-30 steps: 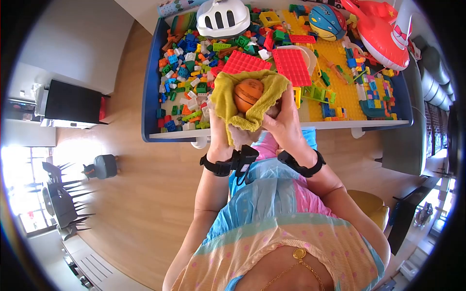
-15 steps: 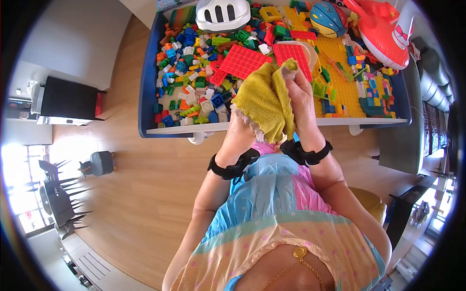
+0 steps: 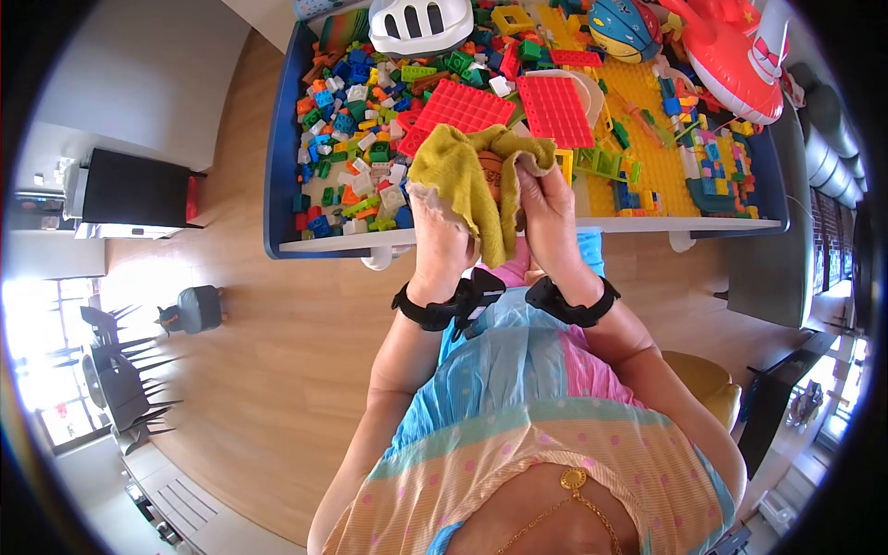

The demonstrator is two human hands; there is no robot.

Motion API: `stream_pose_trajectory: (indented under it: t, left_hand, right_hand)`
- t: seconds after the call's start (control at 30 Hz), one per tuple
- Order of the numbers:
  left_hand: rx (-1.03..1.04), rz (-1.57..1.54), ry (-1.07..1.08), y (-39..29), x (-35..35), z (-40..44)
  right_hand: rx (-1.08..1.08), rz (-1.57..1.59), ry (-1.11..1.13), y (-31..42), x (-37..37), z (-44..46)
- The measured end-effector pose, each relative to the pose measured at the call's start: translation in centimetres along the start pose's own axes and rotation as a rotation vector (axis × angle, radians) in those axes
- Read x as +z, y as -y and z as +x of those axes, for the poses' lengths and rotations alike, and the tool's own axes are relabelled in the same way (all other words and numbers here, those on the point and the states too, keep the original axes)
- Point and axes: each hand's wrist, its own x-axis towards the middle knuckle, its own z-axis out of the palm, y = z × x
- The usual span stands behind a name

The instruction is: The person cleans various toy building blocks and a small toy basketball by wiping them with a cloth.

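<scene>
at the white front edge of a blue-sided desk [image 3: 647, 225] strewn with colourful bricks [image 3: 361, 153], an orange ball [image 3: 491, 172] peeks from a mustard cloth [image 3: 448, 171]. the right hand [image 3: 549, 208] pinches the cloth between thumb and fingers; the left hand's [image 3: 440, 242] fingers are hidden beneath it, grip unclear. wooden floor [image 3: 296, 361] spreads left towards a bright window [image 3: 65, 319].

One camera sits on the head. It looks forward and down over the dress [image 3: 509, 365] at the left hand [image 3: 438, 245] and right hand [image 3: 549, 217], close by, and the near edge of the table [image 3: 666, 224]. Its round, wide view shows floor [image 3: 277, 370] too.
</scene>
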Motion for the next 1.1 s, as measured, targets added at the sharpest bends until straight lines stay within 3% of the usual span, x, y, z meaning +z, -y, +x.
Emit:
stream_pose_trajectory:
  t: [0.1,0.17,0.23,0.33,0.4,0.47,0.57,0.7,0.77,0.8,0.93,0.97,1.03,1.1]
  left_hand:
    - [-0.037,0.007,-0.039,-1.0,0.4,-0.1]
    - [-0.048,-0.034,-0.093,-1.0,-0.1,-0.1]
    - [-0.058,-0.077,-0.147,-0.7,-0.6,-0.1]
    - [-0.048,0.128,-0.160,0.0,-1.0,-0.2]
    - [-0.010,-0.050,-0.256,1.1,-0.7,-0.7]
    - [0.083,0.269,0.006,1.5,-1.8,-1.0]
    - [0.089,0.164,0.090,2.4,-1.9,-1.5]
    - [0.024,0.516,0.226,1.8,-1.5,-1.9]
    - [0.109,0.796,0.350,1.2,-1.5,-1.9]
    - [0.193,0.967,0.426,0.7,-1.2,-1.9]
    - [0.323,1.004,0.534,-0.3,-1.0,-1.3]
    - [0.261,0.984,0.567,-0.4,-1.1,-1.1]
    - [0.363,1.121,0.469,0.8,-1.7,-1.2]
    - [0.350,1.035,0.342,1.2,-1.6,-1.4]
  right_hand:
    - [-0.057,-0.087,0.100,-0.5,-0.4,-0.7]
    - [-0.262,-0.204,0.180,-1.1,-0.7,-0.5]
    - [-0.214,-0.171,0.165,-1.8,-0.5,-1.0]
    - [-0.126,-0.059,0.106,-1.3,0.0,-0.8]
    - [-0.061,0.050,0.060,0.3,0.2,-0.6]
    - [-0.009,0.210,0.002,0.4,0.5,-0.5]
    - [0.059,0.371,-0.073,0.6,0.5,-0.3]
    - [0.060,0.496,-0.100,2.2,-0.4,0.8]
    - [-0.095,0.066,-0.078,2.1,-1.7,1.3]
    - [-0.056,0.157,-0.050,1.9,-2.0,1.3]
    - [0.078,0.411,0.038,0.6,-3.2,1.2]
    - [0.186,0.687,0.070,-0.3,-3.6,1.4]
    - [0.248,0.719,0.030,-0.1,-2.9,1.4]
    - [0.261,0.703,0.025,0.4,-2.6,1.1]
